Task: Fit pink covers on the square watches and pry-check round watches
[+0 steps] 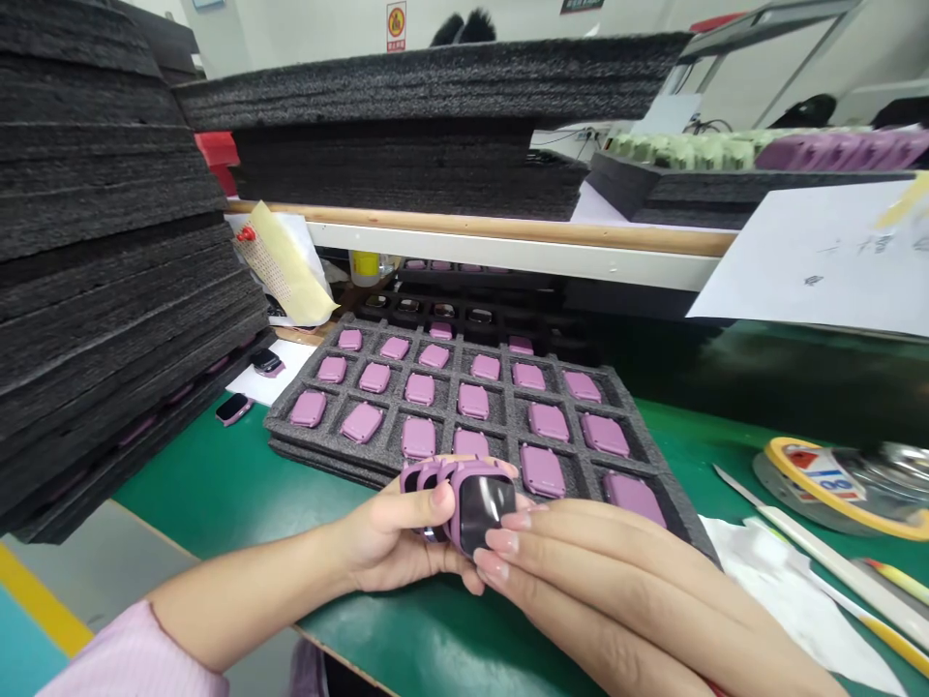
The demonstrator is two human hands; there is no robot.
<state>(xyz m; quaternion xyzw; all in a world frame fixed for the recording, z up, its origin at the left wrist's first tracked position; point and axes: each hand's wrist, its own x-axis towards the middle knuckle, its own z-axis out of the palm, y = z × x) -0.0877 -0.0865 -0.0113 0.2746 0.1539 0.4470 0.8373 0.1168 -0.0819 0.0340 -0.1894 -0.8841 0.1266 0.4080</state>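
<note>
Watch pieces in hand: a small stack of purple-framed watch pieces (468, 508) is in the left hand (406, 532), the front one turning a dark, glossy face toward the right hand.
Left grip: thumb and fingers pinch the stack from its two sides.
Right fingers: the right hand (602, 571) has its fingers straight and close together, tips at the front piece's face; its thumb is out of sight, so whether it pinches I cannot tell.
Foam tray: just beyond both hands lies a gridded tray (326, 455) with purple pieces in its compartments, its near side close behind the fingers.
Left of the hands: a tall stack of black foam (108, 242), with two loose watches (233, 409) nearer.
Right of the right hand: white tissue (791, 581), a pale-handled blade (834, 561) and a round container with a yellow band (849, 484).
Shelf: a shelf (464, 237) crosses beyond and above the hands, limiting height over the tray's far end.
Open room: bare green bench top (413, 629) below the left hand, ending at an edge under the left forearm.
Hard to see: the hands cover part of the tray's near side; the stack's count is unclear; shadow dims the pieces under the shelf.
</note>
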